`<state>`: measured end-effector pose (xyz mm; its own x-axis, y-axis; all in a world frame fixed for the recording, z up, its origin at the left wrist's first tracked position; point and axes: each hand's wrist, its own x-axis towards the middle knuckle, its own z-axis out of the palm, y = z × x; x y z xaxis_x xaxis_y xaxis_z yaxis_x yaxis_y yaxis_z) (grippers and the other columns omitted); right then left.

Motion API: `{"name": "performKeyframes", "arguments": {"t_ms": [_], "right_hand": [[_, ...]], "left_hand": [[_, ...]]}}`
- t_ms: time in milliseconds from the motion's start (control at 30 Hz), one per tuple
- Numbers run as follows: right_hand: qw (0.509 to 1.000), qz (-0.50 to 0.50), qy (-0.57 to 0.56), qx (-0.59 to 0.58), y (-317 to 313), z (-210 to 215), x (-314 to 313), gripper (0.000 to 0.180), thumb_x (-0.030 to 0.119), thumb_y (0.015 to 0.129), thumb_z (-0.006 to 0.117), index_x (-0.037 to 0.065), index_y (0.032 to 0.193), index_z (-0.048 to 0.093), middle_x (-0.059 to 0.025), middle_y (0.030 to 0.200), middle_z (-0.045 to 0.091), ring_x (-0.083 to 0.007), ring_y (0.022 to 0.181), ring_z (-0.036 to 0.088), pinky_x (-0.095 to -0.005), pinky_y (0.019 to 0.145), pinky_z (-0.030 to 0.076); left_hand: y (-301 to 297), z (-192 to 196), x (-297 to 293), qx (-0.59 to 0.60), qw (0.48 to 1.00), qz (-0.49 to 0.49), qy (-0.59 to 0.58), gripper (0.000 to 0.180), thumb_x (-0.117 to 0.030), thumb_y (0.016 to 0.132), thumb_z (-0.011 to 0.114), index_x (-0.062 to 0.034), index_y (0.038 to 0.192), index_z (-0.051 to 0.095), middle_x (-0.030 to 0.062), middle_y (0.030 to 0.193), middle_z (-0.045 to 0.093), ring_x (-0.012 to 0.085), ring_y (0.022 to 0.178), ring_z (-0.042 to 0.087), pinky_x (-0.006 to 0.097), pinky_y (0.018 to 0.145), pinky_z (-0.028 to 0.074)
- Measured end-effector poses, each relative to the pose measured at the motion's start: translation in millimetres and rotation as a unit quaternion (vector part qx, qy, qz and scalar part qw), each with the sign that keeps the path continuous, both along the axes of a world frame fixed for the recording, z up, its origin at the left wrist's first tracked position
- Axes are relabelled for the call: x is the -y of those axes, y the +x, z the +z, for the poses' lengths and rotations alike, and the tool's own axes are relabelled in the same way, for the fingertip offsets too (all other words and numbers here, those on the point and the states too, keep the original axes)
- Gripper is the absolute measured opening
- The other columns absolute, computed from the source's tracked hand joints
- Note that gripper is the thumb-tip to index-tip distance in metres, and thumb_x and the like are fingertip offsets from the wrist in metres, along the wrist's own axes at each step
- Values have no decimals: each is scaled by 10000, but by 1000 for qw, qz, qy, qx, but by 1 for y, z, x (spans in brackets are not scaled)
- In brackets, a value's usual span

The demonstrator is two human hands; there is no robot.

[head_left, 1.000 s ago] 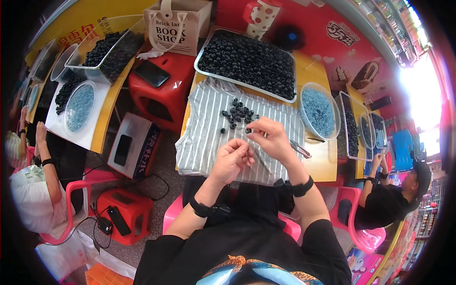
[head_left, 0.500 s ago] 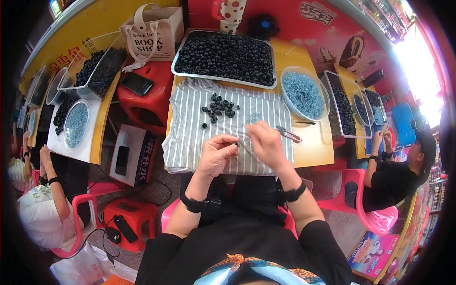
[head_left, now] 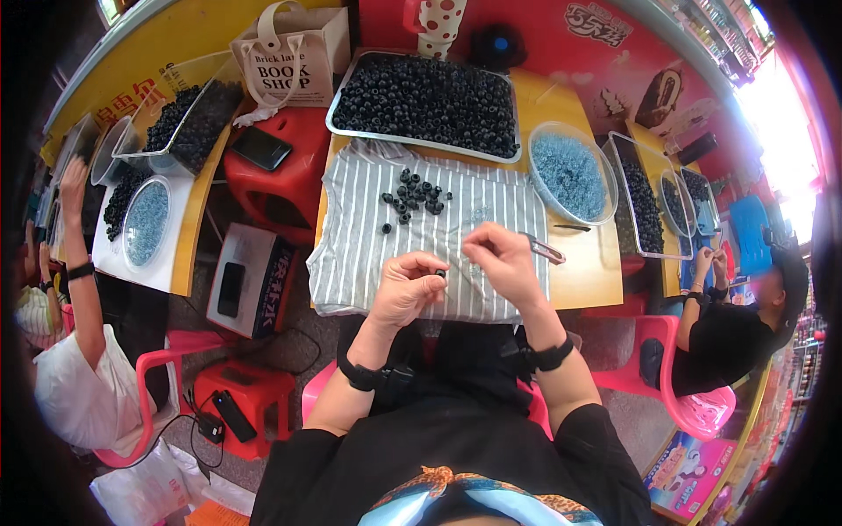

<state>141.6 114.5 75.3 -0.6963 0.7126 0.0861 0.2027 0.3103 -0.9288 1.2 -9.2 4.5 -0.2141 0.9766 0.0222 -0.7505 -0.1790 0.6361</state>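
Head view first, from my left: my left hand is curled, thumb and forefinger pressed together on one dark bead, held just above the near edge of the striped cloth that covers the worktop. To do this well I judge I should keep the bead's hole turned toward my other hand and my wrists low over the cloth, so a dropped bead lands there and does not roll. My right hand sits just beside it, fingers bent and tips closed as if nipping something fine; I cannot make out any thread or needle between them, it is too thin to see. A small metal tool pokes out past its knuckles. Further back lie a loose cluster of beads and a full tray of beads. The bead's hole is hidden, and so is most of my right palm.
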Motion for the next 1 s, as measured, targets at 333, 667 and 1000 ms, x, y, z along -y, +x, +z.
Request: {"name": "performKeyframes", "arguments": {"t_ms": [333,667,1000], "right_hand": [[984,31,-9,-178,2,-3,44,82,-87,809,674,-22,848,643,-62,799,612,-117,706,607,-243,620,481],[971,-10,-150,-187,-6,-13,43,44,-69,874,629,-30,860,639,-34,784,634,-94,724,619,-233,626,489],[965,-13,-182,-188,-8,-12,44,9,-4,884,660,-5,880,653,2,750,633,-34,665,545,-202,582,429]], "left_hand": [[2,-2,-4,18,999,30,21,183,-40,827,742,0,997,687,43,808,655,96,605,602,212,532,486],[3,11,-5,37,999,6,2,227,-81,884,695,4,1095,682,53,871,671,114,706,610,226,643,511],[-1,-5,-4,13,1000,2,5,239,-58,863,709,10,1089,669,81,885,688,123,668,626,222,608,518]]}}
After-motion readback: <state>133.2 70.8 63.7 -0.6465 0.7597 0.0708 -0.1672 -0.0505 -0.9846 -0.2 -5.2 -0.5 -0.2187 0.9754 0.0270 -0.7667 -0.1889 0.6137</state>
